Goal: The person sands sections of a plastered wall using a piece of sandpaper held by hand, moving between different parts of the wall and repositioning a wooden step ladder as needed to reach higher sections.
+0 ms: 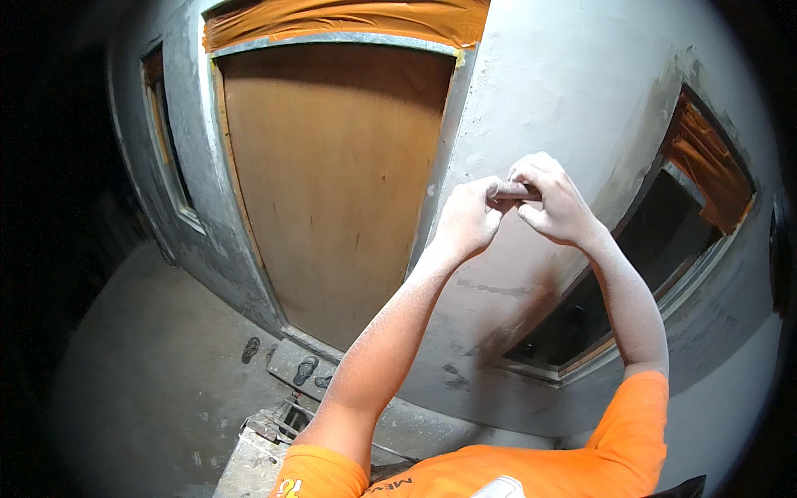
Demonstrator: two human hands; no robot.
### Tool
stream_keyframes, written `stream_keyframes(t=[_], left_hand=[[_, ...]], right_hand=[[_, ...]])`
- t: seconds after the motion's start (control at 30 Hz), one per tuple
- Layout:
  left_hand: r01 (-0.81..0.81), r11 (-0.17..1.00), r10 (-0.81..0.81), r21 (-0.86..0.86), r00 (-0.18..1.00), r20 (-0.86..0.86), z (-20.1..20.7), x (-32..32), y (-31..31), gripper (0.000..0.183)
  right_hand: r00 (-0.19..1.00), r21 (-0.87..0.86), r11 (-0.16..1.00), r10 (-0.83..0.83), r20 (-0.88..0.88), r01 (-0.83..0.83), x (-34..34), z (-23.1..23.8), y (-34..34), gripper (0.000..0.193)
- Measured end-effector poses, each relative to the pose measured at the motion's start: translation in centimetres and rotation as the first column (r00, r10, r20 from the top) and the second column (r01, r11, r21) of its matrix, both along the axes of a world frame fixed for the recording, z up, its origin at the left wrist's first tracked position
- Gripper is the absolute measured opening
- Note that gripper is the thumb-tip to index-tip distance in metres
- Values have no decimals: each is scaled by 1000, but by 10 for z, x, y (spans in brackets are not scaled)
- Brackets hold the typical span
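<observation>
Both my hands are raised together in front of the pale plastered wall (548, 91), dusted white up the forearms. Between them is a small brownish folded or rolled piece (516, 194), which looks like sandpaper. My left hand (475, 217) grips its left end with thumb and fingers. Around the right part, the fingers of my right hand (554, 199) are bent from above, its thumb below. Much of the piece is hidden by my fingers. Whether it touches the wall I cannot tell.
Left of my hands stands a wooden door panel (332, 183) in a frame, orange sheeting (349, 22) above it. A window opening (618, 274) with orange sheeting lies to the right. Below are sandals (305, 370) on a step and a worn plank bench or scaffold (253, 465).
</observation>
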State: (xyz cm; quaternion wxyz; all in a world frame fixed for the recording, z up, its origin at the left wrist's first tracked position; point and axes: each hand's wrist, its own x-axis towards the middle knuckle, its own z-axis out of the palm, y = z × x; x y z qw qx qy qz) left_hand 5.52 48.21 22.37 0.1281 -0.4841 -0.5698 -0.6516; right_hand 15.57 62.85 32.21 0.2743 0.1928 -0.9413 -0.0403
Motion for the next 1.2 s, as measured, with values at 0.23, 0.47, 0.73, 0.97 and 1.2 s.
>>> stream_keyframes(t=[0.23, 0.47, 0.73, 0.97, 1.2], left_hand=[[-120, 965, 104, -232, 991, -82, 8, 0, -14, 28], [-482, 747, 285, -458, 855, -434, 36, 2, -37, 65], [-534, 718, 392, -446, 840, -375, 38, -8, -112, 70], [-537, 606, 283, -587, 835, -472, 12, -9, -106, 71], [-681, 488, 311, -546, 720, -620, -11, -21, -85, 82]], right_hand=[[962, 58, 972, -233, 141, 227, 19, 17, -31, 21], [824, 381, 912, 96, -558, 153, -60, 51, 43, 15], [742, 729, 671, 420, -523, 134, -112, -13, 55, 21], [600, 403, 868, 164, -783, 290, -104, 51, 53, 18], [902, 759, 630, 407, -144, -163, -126, -30, 43, 21]])
